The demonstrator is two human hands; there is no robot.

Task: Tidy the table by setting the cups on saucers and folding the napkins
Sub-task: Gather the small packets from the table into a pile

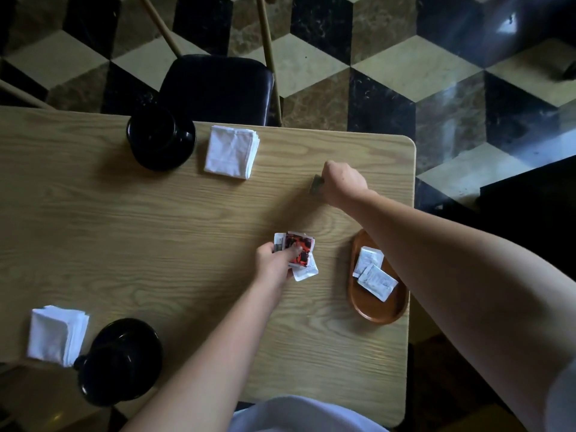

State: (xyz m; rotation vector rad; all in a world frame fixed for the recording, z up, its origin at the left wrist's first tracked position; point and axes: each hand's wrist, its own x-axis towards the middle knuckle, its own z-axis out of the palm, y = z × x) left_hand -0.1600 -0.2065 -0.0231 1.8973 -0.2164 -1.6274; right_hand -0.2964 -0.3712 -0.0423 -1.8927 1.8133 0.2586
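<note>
The two black cups look like they are sitting on their black saucers already, so that part of the job seems done. The far cup (157, 132) is resting on the far saucer (184, 151) near the far left edge of the table (124, 219). The near cup (120, 353) is resting on the near saucer (93, 391) at the near left corner. Both are very dark, so it is hard to be sure where each cup ends and its saucer starts. The napkins seem folded too. The far napkin (231, 152) is lying in a neat white square just right of the far cup. The near napkin (56, 335) is lying in a folded stack just left of the near cup, touching it or almost. What looks left is picking up the little packets. The left hand (276, 263) is pinching a bunch of packets (297, 255) in the middle of the table, some white and one red and black. The right hand (341, 182) is curling tight around a small grey packet (317, 185) farther away on the right. A brown tray (374, 310) is sitting at the right edge with two white packets (372, 271) inside it. The packets in the hands probably belong there. A black chair (215, 88) is standing past the far edge.
</note>
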